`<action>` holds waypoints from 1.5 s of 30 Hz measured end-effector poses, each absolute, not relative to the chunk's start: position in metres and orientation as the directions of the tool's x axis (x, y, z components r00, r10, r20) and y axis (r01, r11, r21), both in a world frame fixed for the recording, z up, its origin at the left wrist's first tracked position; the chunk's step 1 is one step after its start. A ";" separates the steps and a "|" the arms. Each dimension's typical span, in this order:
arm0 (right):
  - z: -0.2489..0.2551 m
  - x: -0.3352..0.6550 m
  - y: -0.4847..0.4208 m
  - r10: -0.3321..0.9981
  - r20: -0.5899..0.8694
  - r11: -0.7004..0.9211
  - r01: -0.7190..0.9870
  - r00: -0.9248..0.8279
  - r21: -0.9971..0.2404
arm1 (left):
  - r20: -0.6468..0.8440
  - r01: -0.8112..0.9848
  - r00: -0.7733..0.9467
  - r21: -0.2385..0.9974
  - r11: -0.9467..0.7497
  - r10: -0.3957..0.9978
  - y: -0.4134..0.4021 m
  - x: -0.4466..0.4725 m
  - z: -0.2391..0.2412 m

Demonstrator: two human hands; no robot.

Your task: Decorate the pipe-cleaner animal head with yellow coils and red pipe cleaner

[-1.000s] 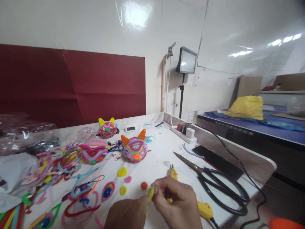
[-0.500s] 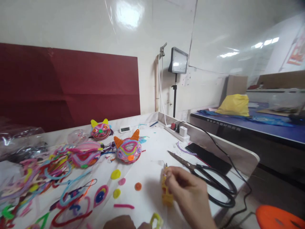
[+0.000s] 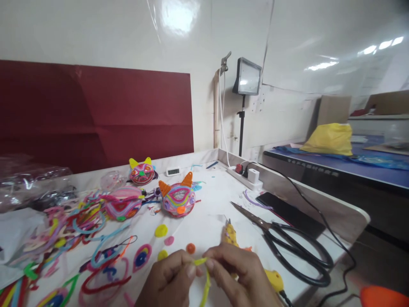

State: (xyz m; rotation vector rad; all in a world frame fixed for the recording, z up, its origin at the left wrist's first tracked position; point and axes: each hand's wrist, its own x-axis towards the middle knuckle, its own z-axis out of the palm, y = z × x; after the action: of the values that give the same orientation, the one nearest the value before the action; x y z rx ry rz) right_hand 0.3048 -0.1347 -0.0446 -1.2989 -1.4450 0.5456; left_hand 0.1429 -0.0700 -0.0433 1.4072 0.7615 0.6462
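Room is left on the table (image 3: 213, 192) between the orange-eared cat (image 3: 179, 199) and the scissors (image 3: 266, 226); a hand could be slid through there. Straight ahead, the right hand (image 3: 241, 273) is blocked by the yellow tool (image 3: 230, 236); farther right, by the scissors. On its left, the left hand (image 3: 171, 277) is crowded by strips (image 3: 105, 284). The right edge is closed off by a low wall (image 3: 345, 219).
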 end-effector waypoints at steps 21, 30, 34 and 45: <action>-0.039 0.309 -0.133 0.754 0.646 0.550 0.652 -0.119 -0.521 | 0.149 0.170 0.649 0.927 -0.333 0.746 -0.072 0.139 -0.028; -0.042 0.314 -0.139 0.862 0.489 0.385 0.458 0.132 -0.801 | 0.185 0.110 0.597 0.945 -0.308 0.781 -0.074 0.139 -0.033; -0.048 0.313 -0.137 0.893 0.364 0.296 0.263 0.264 -0.918 | 0.191 0.086 0.551 0.955 -0.282 0.813 -0.077 0.136 -0.031; -0.050 0.338 -0.129 0.871 0.201 0.326 -0.222 0.448 -0.919 | 0.048 -0.447 0.395 0.882 0.146 0.918 -0.063 0.142 -0.012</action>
State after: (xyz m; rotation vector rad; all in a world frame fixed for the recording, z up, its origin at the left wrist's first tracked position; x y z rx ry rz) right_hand 0.3383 -0.1293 -0.0498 -0.9750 -0.8096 0.8289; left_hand 0.1423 -0.0628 -0.0119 0.9805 0.5916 1.0687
